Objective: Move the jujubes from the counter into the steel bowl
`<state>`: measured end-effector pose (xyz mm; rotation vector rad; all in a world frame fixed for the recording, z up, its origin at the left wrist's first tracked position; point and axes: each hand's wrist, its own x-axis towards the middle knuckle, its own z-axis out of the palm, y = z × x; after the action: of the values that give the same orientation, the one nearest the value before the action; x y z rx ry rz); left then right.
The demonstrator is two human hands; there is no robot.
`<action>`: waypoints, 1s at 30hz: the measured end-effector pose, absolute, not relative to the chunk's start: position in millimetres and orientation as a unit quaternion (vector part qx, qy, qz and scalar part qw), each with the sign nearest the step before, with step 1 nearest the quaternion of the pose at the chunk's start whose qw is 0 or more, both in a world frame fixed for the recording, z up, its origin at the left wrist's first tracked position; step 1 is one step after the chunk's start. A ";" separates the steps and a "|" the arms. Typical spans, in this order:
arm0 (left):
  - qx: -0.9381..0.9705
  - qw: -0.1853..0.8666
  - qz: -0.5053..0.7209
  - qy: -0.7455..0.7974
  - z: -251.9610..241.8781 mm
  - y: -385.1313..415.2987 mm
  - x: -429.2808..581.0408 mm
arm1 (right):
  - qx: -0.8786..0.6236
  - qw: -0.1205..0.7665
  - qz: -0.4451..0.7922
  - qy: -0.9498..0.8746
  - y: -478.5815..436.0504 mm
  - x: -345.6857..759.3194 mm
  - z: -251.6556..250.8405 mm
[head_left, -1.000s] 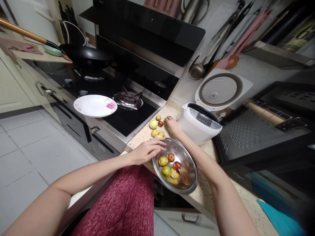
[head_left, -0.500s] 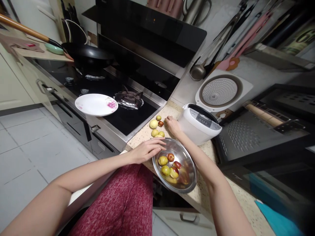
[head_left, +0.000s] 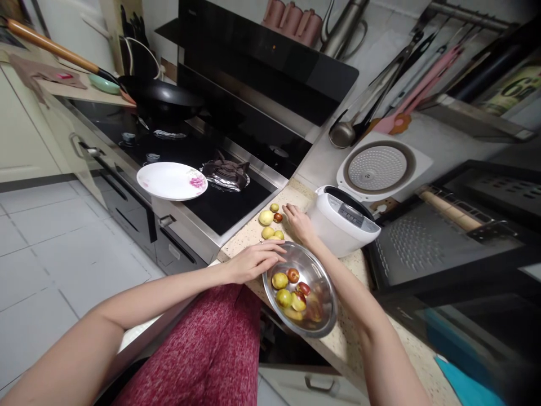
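Observation:
A steel bowl (head_left: pixel 323 276) stands tilted at the counter's front edge, holding several yellow-green and reddish-brown fruits (head_left: pixel 284 298) that look like fresh jujubes. Across its near left rim lies my left hand (head_left: pixel 253 262), fingers stretched out and reaching slightly over the opening, nothing grasped. Beyond the bowl my right hand (head_left: pixel 298 221) rests on the counter, fingers apart and loosely bent, between the rice cooker and a small group of loose fruits. In that group are a pale yellow fruit (head_left: pixel 266 217) and a red-brown one (head_left: pixel 278 217), which lies close to my right fingertips.
A white rice cooker (head_left: pixel 342 228) with its lid raised stands right of my right hand. A flowered plate (head_left: pixel 169 180) sits at the front of the black stove (head_left: pixel 220 217), and a wok (head_left: pixel 164 98) farther back. A dark oven (head_left: pixel 414 237) stands to the right.
The camera view has shifted slightly, so the whole scene sits a little lower and farther right. Both hands stay nearly in place; the fruits and bowl look the same.

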<state>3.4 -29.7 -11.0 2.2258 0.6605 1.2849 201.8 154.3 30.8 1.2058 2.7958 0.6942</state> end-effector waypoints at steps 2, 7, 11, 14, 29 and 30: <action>0.813 0.243 0.472 0.240 -10.7 -29.8 3.4 | 0.338 -0.058 0.224 0.912 148.5 213.7 30.4; 0.813 0.247 0.470 0.238 -11.1 -29.2 3.1 | 0.209 -0.255 0.217 0.919 122.3 248.8 30.5; 0.816 0.249 0.463 0.240 -13.7 -28.5 2.2 | 0.225 -0.345 0.193 0.890 88.5 269.2 39.1; 0.817 0.247 0.460 0.244 -14.1 -28.8 2.0 | 0.243 -0.394 0.146 0.874 59.6 279.0 46.6; 0.825 0.232 0.455 0.241 -15.8 -27.2 0.6 | 0.249 -0.178 -0.103 0.947 -0.8 300.1 64.6; 0.826 0.232 0.454 0.241 -15.6 -27.3 0.5 | 0.246 -0.171 -0.106 0.948 -0.7 300.8 63.6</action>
<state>0.5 -27.3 -15.6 2.2684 0.6633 1.2479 300.8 -0.7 63.6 0.8717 3.3540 -0.3741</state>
